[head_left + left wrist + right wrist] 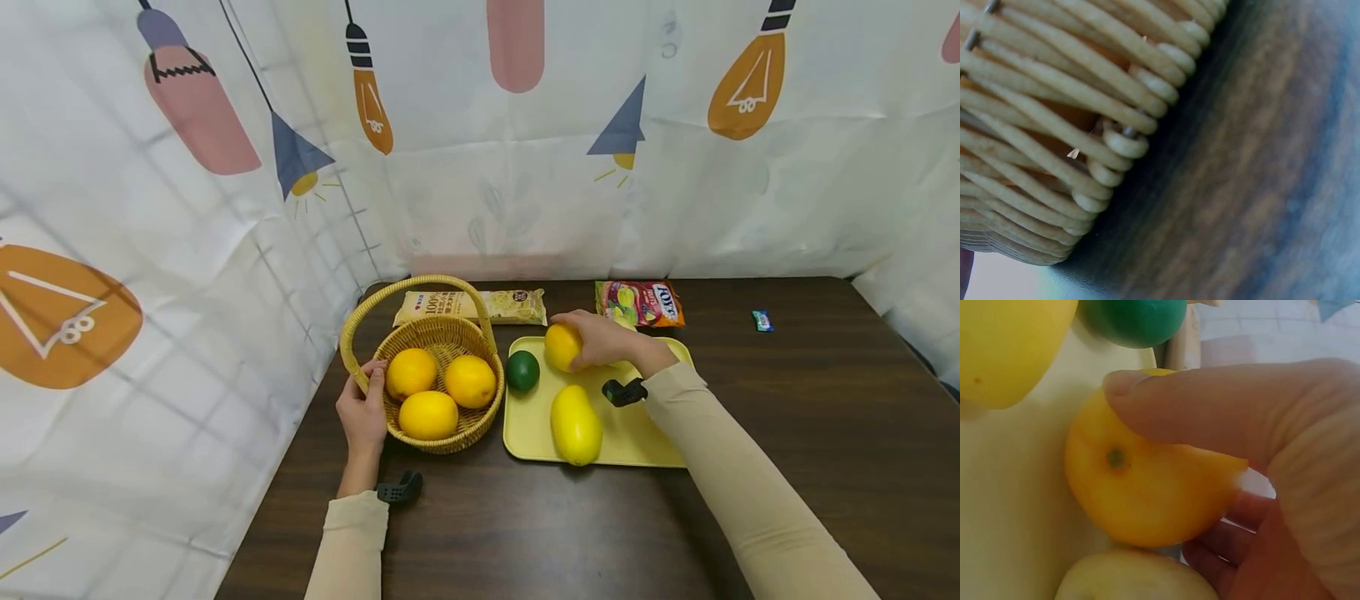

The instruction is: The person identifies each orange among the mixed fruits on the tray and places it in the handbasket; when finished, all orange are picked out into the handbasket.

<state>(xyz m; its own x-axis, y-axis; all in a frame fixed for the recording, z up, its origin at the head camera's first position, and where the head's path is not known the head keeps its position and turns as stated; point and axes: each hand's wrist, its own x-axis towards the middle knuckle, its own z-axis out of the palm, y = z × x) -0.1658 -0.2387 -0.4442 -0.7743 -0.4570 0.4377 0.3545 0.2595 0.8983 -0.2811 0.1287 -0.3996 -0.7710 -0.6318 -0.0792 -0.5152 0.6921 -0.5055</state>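
Observation:
My right hand grips an orange over the back of a yellow tray; the right wrist view shows its thumb across the fruit and fingers behind. Beside it on the tray are a dark green fruit and a long yellow fruit. A pale yellow fruit is near the held orange in the right wrist view. With my left hand I hold the left rim of a wicker basket, thumb on the rim. Three yellow-orange fruits lie inside. The left wrist view shows only the weave.
Behind the basket lies a long pale yellow snack packet. A colourful candy bag is behind the tray, and a small blue wrapped sweet sits farther right. Patterned cloth hangs along the brown table's back and left.

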